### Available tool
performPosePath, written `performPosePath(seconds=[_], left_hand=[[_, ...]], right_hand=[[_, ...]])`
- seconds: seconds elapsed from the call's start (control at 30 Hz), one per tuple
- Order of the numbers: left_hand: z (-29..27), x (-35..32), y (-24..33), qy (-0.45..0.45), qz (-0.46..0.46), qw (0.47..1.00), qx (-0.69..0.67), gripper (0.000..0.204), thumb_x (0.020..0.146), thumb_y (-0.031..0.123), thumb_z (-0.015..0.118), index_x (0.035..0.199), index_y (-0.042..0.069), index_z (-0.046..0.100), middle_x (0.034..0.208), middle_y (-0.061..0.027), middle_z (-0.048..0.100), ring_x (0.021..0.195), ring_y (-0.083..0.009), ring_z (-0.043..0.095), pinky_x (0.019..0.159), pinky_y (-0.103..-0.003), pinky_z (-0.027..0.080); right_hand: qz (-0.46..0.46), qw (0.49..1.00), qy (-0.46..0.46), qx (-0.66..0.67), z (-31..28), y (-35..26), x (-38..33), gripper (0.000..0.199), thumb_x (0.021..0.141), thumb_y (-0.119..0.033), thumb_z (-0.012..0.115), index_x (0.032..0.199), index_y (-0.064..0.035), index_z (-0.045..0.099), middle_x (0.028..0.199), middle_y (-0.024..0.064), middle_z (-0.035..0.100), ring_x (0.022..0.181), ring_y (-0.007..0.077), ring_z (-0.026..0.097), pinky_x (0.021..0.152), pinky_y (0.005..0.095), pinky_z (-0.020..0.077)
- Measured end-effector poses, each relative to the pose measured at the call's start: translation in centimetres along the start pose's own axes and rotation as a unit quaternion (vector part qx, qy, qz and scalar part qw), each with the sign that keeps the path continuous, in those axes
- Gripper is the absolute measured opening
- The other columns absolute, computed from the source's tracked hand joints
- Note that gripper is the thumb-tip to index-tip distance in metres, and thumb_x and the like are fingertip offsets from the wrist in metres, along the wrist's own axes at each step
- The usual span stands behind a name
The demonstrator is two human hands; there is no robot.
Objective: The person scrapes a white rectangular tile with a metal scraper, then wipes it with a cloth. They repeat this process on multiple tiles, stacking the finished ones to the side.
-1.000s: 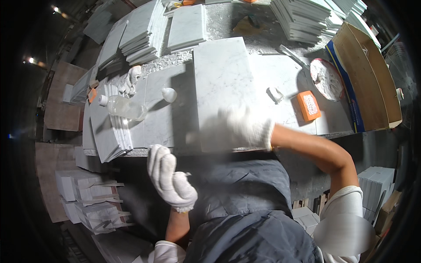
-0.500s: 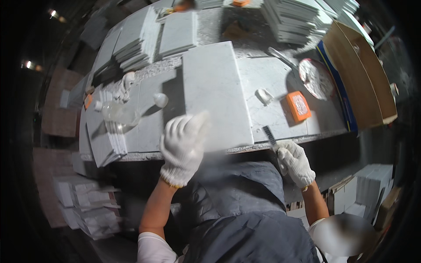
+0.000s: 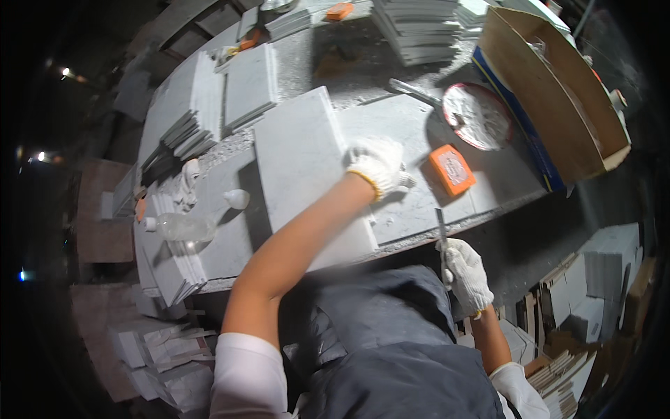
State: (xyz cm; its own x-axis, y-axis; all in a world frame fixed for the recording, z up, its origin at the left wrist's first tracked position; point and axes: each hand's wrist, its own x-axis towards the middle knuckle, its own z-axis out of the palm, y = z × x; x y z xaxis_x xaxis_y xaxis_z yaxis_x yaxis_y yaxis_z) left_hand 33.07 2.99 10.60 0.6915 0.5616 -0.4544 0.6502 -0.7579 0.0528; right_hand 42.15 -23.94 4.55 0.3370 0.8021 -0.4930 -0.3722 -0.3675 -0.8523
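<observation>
My left hand, in a white knit glove, reaches across a large pale marble slab to its right edge. Its fingers curl downward and are partly hidden; the small white lump seen there earlier is covered. Close to the table's front edge, my right hand, gloved too, grips a thin flat-bladed tool pointing up and away from me. Right of my left hand sits an orange block with a whitish top. Behind it is a red-rimmed dish of white paste, with a flat tool leaning at its edge.
An open cardboard box stands at the right. Stacked slabs and more tiles are farther back. On the left are a clear plastic bottle, a small white cup-like piece and a crumpled cloth.
My left hand has swung right and forward, from the slab's near left side to its right edge. The right hand stays near the front edge with the tool, and the view has shifted.
</observation>
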Motion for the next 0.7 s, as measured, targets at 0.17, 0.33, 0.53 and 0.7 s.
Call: performPosePath(seconds=[0.17,0.33,0.53,0.7], left_hand=[[1.5,2.0,0.2,0.111,-0.024,0.992,0.049,0.024,0.083,0.018,0.066,0.102,0.006,0.076,0.095,-0.0133,0.074,0.083,-0.0341,0.074,0.062,-0.050,0.059],[-0.9,-0.8,-5.5,0.345,-0.027,0.938,-0.006,0.022,0.090,0.021,0.062,0.102,0.009,0.075,0.097,-0.0116,0.075,0.086,-0.0285,0.072,0.072,-0.043,0.058],[-2.5,-5.1,-20.7,0.341,-0.159,0.924,-0.074,0.023,0.090,0.031,0.063,0.094,0.014,0.077,0.095,-0.0108,0.075,0.086,-0.0312,0.070,0.075,-0.044,0.055],[0.0,-4.2,-22.7,0.335,-0.248,0.906,-0.072,0.018,0.083,0.034,0.066,0.079,0.018,0.074,0.073,-0.0102,0.071,0.069,-0.0340,0.067,0.068,-0.045,0.055]], right_hand=[[-0.020,0.999,0.003,0.049,-0.3,0.1,1.1,0.033,0.105,-0.023,0.052,0.119,0.0044,0.064,0.065,-0.0031,0.053,0.049,0.0034,0.044,0.043,0.0197,0.0362],[-0.040,0.998,0.007,0.041,-0.5,0.5,2.1,0.030,0.105,-0.023,0.054,0.116,0.0037,0.062,0.065,-0.0026,0.052,0.048,0.0044,0.046,0.041,0.0198,0.0372],[-0.048,0.998,-0.027,-0.015,-0.2,0.6,2.9,0.025,0.105,-0.023,0.058,0.113,-0.0003,0.062,0.070,-0.0017,0.052,0.049,0.0061,0.044,0.043,0.0218,0.0391],[-0.032,0.996,-0.076,0.041,2.0,-0.4,3.6,0.026,0.104,-0.024,0.059,0.113,-0.0008,0.066,0.070,-0.0019,0.059,0.055,0.0058,0.052,0.047,0.0206,0.0397]])
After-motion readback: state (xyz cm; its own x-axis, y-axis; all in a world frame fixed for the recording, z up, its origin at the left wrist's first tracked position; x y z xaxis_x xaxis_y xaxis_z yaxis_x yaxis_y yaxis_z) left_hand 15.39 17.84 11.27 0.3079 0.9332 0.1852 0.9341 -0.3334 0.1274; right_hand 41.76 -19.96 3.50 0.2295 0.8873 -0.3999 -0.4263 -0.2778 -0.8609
